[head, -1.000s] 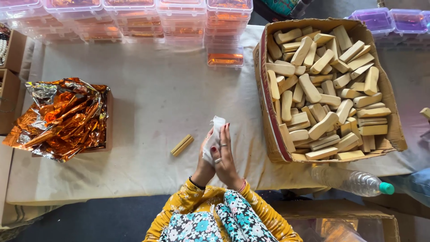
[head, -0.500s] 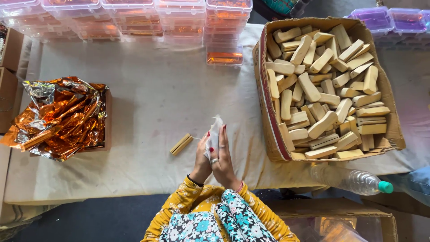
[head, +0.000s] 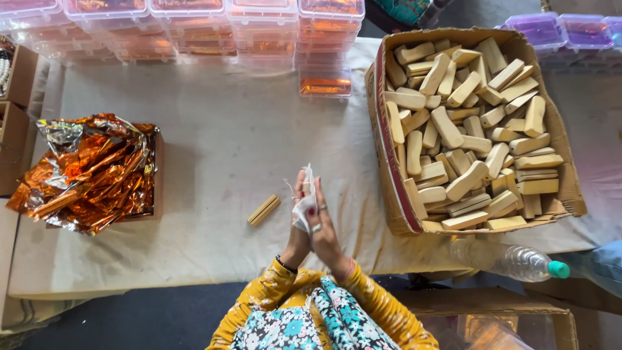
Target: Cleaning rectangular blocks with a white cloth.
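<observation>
The left hand (head: 299, 223) and right hand (head: 324, 230) are pressing palm to palm, fingers straight, sandwiching a small white pouch (head: 304, 206) over the cloth-covered worktop (head: 214, 136). A wooden block (head: 264, 210) is lying just left of them; a cardboard box (head: 389, 162) of similar blocks is sitting to the right

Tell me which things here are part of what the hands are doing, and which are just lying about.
In use:
left hand
right hand
white cloth pressed between the palms

Lying about:
wooden stick on the table
box of wooden blocks
orange foil
plastic bottle
stacked clear boxes
</observation>
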